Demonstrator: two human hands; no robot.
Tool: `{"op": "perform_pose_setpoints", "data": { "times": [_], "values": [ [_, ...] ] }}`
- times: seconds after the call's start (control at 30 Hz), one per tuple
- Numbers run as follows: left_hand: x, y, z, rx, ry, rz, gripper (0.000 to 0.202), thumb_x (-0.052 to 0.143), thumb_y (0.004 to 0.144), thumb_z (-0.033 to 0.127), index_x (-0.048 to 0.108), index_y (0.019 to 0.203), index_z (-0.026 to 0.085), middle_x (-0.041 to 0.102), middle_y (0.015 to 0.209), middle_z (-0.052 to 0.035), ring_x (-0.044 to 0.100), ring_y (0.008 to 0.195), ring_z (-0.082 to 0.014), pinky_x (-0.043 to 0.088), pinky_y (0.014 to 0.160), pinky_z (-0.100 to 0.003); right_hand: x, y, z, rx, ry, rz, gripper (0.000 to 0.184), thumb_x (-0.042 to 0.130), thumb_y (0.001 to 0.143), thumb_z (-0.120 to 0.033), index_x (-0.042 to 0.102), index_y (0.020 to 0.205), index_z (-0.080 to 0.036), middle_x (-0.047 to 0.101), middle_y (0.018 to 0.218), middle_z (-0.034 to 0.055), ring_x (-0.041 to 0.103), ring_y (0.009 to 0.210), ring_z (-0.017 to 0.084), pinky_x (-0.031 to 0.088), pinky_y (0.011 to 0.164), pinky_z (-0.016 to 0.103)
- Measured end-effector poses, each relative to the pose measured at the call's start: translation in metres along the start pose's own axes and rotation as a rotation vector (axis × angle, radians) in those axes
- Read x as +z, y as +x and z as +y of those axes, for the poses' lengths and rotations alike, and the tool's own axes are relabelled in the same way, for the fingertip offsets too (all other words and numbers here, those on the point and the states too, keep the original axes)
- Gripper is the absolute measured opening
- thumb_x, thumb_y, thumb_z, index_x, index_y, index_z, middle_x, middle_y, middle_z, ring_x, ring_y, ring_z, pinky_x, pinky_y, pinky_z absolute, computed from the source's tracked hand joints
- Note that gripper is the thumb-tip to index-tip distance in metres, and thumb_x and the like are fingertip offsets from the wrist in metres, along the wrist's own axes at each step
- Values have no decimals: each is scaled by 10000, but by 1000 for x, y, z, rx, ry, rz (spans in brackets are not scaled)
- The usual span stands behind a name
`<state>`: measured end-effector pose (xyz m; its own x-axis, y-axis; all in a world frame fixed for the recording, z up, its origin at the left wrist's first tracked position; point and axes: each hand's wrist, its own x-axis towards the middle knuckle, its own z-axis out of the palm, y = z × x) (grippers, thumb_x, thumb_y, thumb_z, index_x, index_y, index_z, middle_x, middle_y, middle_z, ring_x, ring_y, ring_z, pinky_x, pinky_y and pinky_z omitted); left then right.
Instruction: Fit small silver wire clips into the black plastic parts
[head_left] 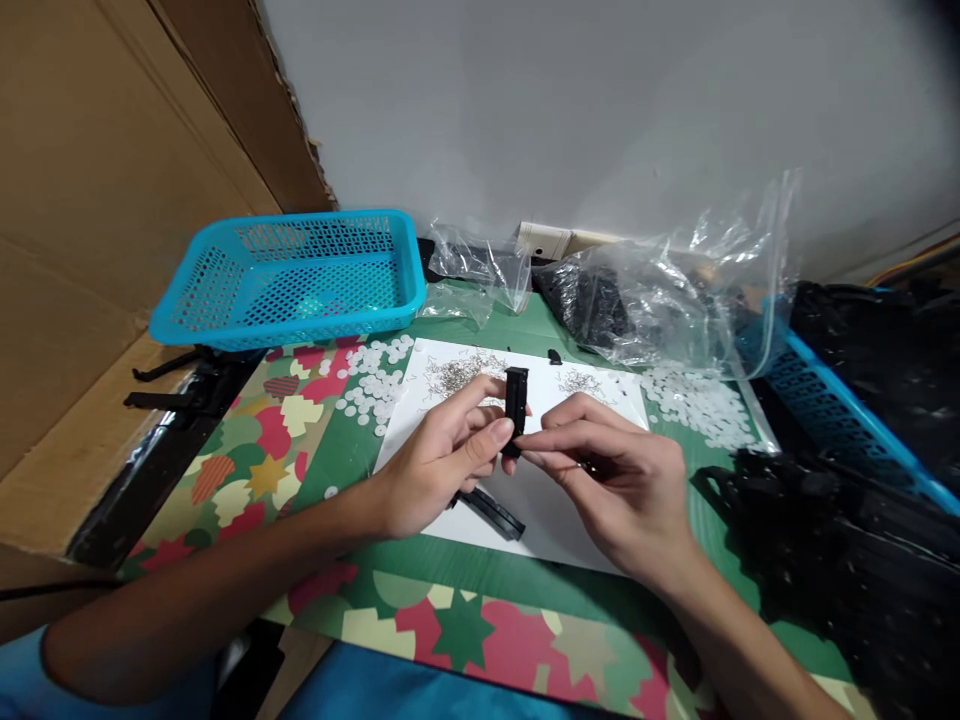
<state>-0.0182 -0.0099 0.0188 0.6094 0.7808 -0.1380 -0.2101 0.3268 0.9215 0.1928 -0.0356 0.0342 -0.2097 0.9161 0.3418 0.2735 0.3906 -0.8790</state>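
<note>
My left hand (461,440) is closed around a narrow black plastic part (516,395), held upright above a white sheet (577,520). The fingertips of my right hand (619,470) are pinched together at the lower end of that part. Whatever sits between those right fingertips is too small to make out. Below my left hand, a second long black plastic part (491,513) lies slantwise on the sheet. Behind my hands, a heap of tiny brownish wire pieces (454,375) is spread on the paper, with a smaller pile of them (579,383) further right.
White translucent discs (375,385) lie at left, more discs (705,408) at right. A blue basket (292,325) stands back left. Clear plastic bags (660,300) lie along the wall. Black parts (810,540) are piled at right beside another blue basket (862,410). Cardboard (112,150) rises at left.
</note>
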Motion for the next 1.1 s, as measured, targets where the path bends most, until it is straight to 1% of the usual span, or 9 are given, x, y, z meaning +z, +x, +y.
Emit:
{"op": "perform_pose_setpoints", "data": {
  "times": [0.1,0.3,0.47,0.6,0.73,0.83,0.93,1.03,1.1],
  "values": [
    [1,1,-1,16,-36,-41,240,609,1065,437,541,1222,268,594,832,29,335,515,-18,257,474,-133,-2,0,3,-27,31,-30,279,703,963,-91,847,1070,-304,664,922,30,661,786,148,499,627,277],
    [4,3,-2,-15,-56,-75,246,591,1068,443,537,1204,245,597,813,25,309,470,-10,230,430,-131,-10,2,2,17,69,-142,270,708,982,-128,849,1104,-324,703,919,32,681,788,159,497,642,297],
    [-1,5,0,-30,-122,-61,203,599,1062,416,519,1153,253,612,813,22,316,468,-21,245,412,-118,-11,3,-1,40,12,-190,290,683,1010,-177,810,1226,-322,714,914,24,613,713,127,415,565,269],
    [-1,6,5,-39,-171,-66,219,598,1063,423,521,1190,262,598,774,34,269,469,-20,203,418,-116,-8,1,-2,74,8,-182,334,686,1017,-221,758,1316,-352,660,869,-2,534,667,114,383,552,265],
    [0,6,7,-54,-220,-71,266,590,1065,427,561,1259,247,531,714,51,217,481,-27,175,427,-140,-6,-1,-3,83,34,-130,375,710,1004,-241,723,1353,-377,575,817,-24,479,653,113,376,528,251],
    [-2,5,6,-88,-206,-80,339,587,1061,434,609,1313,208,466,679,53,214,495,-38,156,436,-166,-9,0,-1,-4,-67,-37,420,726,989,-211,701,1382,-358,564,876,-11,448,652,110,377,519,255],
    [-2,4,8,-146,-182,-100,376,599,1052,434,661,1302,160,384,658,62,200,511,-40,128,453,-179,-13,1,5,-167,-321,64,453,711,982,-136,699,1388,-337,542,1061,43,515,752,122,428,565,270],
    [-2,3,9,-197,-182,-120,348,641,1030,424,716,1187,123,331,669,64,197,536,-43,120,460,-179,-16,1,11,-328,-512,65,425,708,962,-68,735,1306,-316,483,1099,56,528,787,128,434,588,285],
    [-2,3,9,-217,-154,-119,369,656,1019,433,731,1197,119,315,680,63,207,549,-50,122,461,-179,-17,0,14,-423,-599,45,412,721,935,-31,744,1254,-292,484,1080,51,499,750,118,412,571,284]
  ]
}}
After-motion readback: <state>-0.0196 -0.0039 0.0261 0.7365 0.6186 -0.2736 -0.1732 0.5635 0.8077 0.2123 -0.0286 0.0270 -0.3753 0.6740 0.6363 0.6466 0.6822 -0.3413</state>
